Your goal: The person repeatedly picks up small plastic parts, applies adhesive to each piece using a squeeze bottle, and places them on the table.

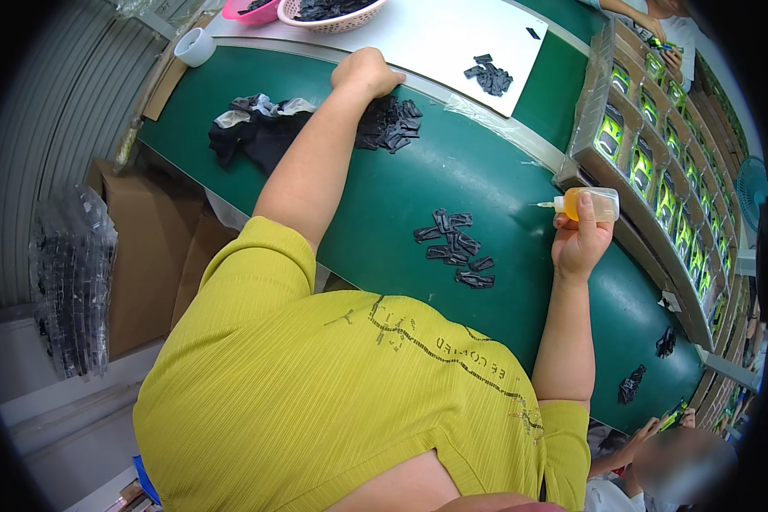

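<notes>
My right hand [582, 243] is wrapped round a small clear squeeze bottle [596, 205] of amber liquid. The bottle lies on its side in the air, its thin needle tip pointing left over the green table [495, 183]. At the table's far edge, by the white board, my left hand [365, 72] is curled closed; whatever its fingers hold is hidden. Just below that hand lies a heap of small black plastic parts [394, 126], beside a crumpled black and grey cloth [260, 136]. Several more black parts [454, 242] lie loose in the middle of the table.
On the white board [435, 43] are a pink basket [337, 19] and a pile of black pieces [490, 77]. A divided tray [648, 162] of black and lime-green items stands at the right. Other people's hands [640, 439] work nearby. A cardboard box [149, 256] stands at left.
</notes>
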